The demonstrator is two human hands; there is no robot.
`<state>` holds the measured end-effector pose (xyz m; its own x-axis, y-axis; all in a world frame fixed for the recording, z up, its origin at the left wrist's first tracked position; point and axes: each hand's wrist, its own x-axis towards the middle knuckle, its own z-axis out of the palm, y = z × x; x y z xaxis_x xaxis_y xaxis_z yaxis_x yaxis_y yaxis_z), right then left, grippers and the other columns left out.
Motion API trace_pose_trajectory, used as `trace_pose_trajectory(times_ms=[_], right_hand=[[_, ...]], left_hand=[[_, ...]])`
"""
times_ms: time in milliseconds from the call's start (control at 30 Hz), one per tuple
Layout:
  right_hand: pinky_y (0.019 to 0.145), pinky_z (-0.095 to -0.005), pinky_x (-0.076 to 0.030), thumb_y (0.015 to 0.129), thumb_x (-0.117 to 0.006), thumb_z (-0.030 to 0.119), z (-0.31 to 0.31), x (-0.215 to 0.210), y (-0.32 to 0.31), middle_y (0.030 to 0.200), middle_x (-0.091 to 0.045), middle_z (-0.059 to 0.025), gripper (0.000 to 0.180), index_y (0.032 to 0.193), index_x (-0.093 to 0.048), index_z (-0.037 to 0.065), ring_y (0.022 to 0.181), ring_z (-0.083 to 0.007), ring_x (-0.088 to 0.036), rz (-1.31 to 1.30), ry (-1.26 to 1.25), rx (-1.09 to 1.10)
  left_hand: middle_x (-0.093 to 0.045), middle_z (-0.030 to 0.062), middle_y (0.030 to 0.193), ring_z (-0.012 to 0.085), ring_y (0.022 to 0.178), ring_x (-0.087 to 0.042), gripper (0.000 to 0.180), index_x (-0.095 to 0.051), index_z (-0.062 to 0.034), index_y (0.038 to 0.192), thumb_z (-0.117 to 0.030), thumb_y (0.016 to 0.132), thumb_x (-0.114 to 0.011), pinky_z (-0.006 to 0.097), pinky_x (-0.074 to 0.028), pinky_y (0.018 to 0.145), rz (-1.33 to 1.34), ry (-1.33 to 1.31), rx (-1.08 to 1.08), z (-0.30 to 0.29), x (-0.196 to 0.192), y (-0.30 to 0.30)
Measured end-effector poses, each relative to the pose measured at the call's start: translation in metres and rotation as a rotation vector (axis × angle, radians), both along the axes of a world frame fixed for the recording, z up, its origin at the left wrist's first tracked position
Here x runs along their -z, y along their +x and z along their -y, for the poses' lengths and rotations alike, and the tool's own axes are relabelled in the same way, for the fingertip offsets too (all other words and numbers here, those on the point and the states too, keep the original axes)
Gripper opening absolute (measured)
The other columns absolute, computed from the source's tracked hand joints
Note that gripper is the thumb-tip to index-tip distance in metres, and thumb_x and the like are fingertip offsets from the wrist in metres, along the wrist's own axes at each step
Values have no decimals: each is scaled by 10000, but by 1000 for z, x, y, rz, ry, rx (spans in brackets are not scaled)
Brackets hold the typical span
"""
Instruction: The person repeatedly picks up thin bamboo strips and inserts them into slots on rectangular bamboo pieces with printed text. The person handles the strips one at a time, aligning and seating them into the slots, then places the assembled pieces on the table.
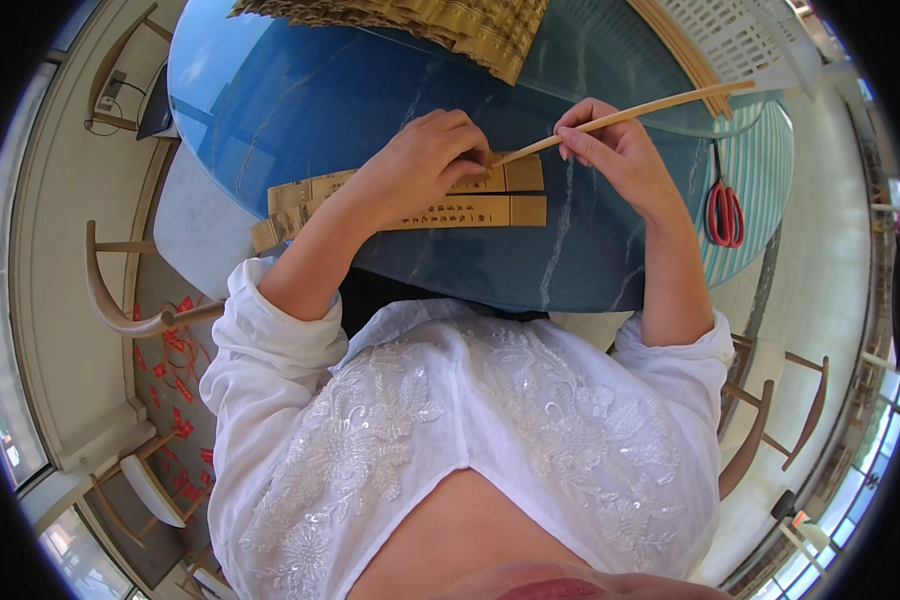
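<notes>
Head view: the right hand [610, 150] has its grip clamped on a thin wooden stick [670, 104], with the thumb and fingers pressing it between them. The left hand [435, 150] bends over the upper gold paper strip [523, 174], right by the stick's low end. Its fingertips are close together, but I cannot tell if they pinch the paper, the stick or both. The stick slants above the blue desk [590, 265], from that strip up to the right. The lower gold paper strip [470, 213] lies just beside the upper one, partly hidden by the left arm.

The paper could rip or crease if the stick's end pokes it too hard. The stick could tip or slip if the right grip gets loose, since its long far end sticks out. An arm brushing the lower strip could push it crooked.

The stick is long, light tan and smooth, and looks a bit bent. The strips are shiny gold-brown with small dark writing.
</notes>
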<state>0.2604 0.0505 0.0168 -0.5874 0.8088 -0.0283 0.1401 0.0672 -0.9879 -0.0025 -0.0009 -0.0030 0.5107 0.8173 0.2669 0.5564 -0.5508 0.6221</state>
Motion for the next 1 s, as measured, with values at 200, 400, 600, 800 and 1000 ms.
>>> trace_pose_trajectory(times_ms=[200,400,600,800,1000], right_hand=[[665,-200,-435,961,-643,168,2,-3,-3,807,-624,-9,142,999,-628,31,760,-56,-564,-44,-29,4],[663,-202,-447,958,-651,171,2,-2,-5,816,-644,-25,150,997,-640,26,747,-66,-568,-73,-39,-7],[677,-209,-459,953,-658,167,5,-2,-10,830,-661,-41,147,997,-651,28,744,-77,-571,-149,-70,23],[695,-223,-465,952,-657,163,4,-4,-7,840,-668,-50,141,998,-657,30,758,-97,-572,-268,-164,53],[708,-222,-467,940,-675,146,7,-2,-11,866,-670,-46,143,1013,-661,25,776,-97,-577,-238,-209,-16]], left_hand=[[-566,92,931,280,949,-558,65,-622,-31,921,-84,889,-643,375,-454,846,22,65,-9,-1,0,0],[-560,94,950,279,948,-555,70,-616,-26,929,-78,889,-638,377,-449,849,36,70,-25,2,-8,2],[-554,94,980,267,921,-564,73,-598,-18,949,-56,897,-631,352,-460,823,61,70,-54,3,-16,2],[-553,75,1004,221,873,-584,57,-585,-6,954,-12,912,-622,310,-475,760,248,-73,-93,5,-30,0],[-555,71,1009,218,874,-589,79,-584,-11,972,-1,904,-623,310,-481,763,232,-85,-38,7,-37,7]])
